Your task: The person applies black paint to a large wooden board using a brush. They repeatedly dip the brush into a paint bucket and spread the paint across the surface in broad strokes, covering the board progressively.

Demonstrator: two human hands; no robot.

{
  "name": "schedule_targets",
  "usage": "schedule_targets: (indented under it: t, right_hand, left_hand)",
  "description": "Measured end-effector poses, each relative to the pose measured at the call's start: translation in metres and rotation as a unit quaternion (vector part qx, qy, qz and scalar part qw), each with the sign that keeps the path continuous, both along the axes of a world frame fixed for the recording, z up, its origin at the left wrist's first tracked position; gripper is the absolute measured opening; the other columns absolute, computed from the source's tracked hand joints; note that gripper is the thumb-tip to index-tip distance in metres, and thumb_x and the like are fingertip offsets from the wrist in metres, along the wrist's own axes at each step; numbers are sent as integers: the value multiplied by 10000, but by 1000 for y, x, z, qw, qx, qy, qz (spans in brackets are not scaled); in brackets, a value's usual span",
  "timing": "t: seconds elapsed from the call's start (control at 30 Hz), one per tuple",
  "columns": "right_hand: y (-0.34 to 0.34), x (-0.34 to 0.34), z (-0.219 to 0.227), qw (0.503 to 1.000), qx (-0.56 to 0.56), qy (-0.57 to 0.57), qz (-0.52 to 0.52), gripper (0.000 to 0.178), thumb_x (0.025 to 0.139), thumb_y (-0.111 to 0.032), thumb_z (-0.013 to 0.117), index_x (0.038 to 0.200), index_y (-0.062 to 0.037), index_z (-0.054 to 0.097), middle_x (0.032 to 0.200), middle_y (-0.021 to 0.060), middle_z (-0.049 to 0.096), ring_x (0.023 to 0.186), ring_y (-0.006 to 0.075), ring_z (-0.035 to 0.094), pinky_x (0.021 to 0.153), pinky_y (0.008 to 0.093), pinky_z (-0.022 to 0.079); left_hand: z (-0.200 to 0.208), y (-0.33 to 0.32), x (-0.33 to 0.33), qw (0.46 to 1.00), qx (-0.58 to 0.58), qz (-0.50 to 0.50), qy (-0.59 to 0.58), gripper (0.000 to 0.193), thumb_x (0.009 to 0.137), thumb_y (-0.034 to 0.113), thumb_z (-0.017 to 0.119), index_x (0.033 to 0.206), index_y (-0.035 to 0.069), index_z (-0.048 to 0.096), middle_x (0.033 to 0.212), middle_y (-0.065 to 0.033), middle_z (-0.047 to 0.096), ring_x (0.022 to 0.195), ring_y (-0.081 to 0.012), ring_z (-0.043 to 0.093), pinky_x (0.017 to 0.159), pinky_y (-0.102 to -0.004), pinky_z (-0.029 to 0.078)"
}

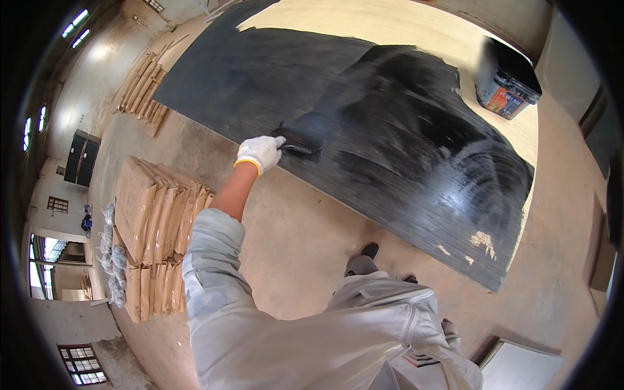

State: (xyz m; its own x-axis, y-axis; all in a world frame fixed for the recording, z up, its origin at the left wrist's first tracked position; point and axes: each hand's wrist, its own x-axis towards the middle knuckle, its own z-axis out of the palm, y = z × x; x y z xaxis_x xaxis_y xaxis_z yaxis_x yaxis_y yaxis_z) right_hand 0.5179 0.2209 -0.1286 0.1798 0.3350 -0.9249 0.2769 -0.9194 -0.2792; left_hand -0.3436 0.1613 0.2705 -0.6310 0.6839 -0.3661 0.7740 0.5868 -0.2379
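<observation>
My left hand (pixel 260 155), in a white knit glove with a yellow cuff, is closed on the end of a flat black spreading tool (pixel 299 142). Dark coating hides whether the tool is a wide brush or a scraper. It rests on the near edge of a large board (pixel 403 130), mostly covered in black paint with wet, shiny swirls. Pale bare wood shows along its far side and in small patches at the near right corner. At my right side hangs my right hand (pixel 450 330), in a stained glove; its fingers are too hidden to read.
A black paint bucket (pixel 507 84) with a coloured label stands on the board's far right. Left on the floor are wrapped brown flat packs (pixel 156 221) and bundled poles (pixel 141 84). Pale sheets (pixel 520 364) lie at lower right. My shoe (pixel 370 249) is near the board.
</observation>
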Motion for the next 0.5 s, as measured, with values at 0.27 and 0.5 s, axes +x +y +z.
schedule_targets:
  t: [0.27, 0.5]
  right_hand:
    - [55, -51, 50, 997, 58, 22, 45, 645, 1014, -81, 496, 1650, -91, 393, 998, 193, 758, 591, 291, 689, 464, 445, 508]
    - [16, -5, 26, 1000, 5, -1, 4, 645, 1004, -47, 509, 1632, -154, 411, 975, 199, 750, 577, 310, 684, 440, 473, 484]
  left_hand:
    - [1, -17, 51, 1000, -4, -1, -13, 335, 993, 224, 553, 1287, 174, 704, 1223, -194, 762, 1157, -396, 729, 980, -530, 573]
    - [-7, -52, 110, 999, 6, 50, -19, 424, 1032, 302, 546, 1423, 198, 673, 1164, -201, 778, 1085, -408, 748, 925, -540, 580]
